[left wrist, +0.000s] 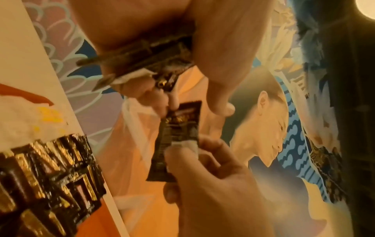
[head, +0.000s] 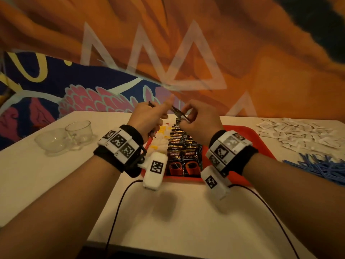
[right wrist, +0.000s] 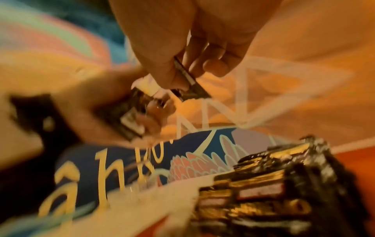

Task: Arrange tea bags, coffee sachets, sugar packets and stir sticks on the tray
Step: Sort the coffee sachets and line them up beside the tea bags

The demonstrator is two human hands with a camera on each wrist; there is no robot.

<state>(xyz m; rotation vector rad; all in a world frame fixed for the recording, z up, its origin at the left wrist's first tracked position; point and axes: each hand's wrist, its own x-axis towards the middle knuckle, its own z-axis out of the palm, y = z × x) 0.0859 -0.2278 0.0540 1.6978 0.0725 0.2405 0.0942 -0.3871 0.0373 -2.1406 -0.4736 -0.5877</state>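
Two cups [head: 65, 139] stand at the left, untouched; on the tray [head: 240, 179] tea bags [head: 160, 142] lie in a row beside a long row of sachets [head: 182, 146] — this part looks nearly done; the left hand [head: 149, 116] grips a small stack, the right hand [head: 197, 122] pinches one sachet; sugar [head: 298, 133] and sticks [head: 324, 167] wait on the table at the right.

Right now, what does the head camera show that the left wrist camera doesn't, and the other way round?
Head only: clear plastic cups, white sugar packets and blue stir sticks on the white table, off the red tray.
Left wrist only: the left hand gripping a stack of dark sachets; a painted face on the wall.
Both: the right hand pinching one dark coffee sachet; sachet rows on the tray.
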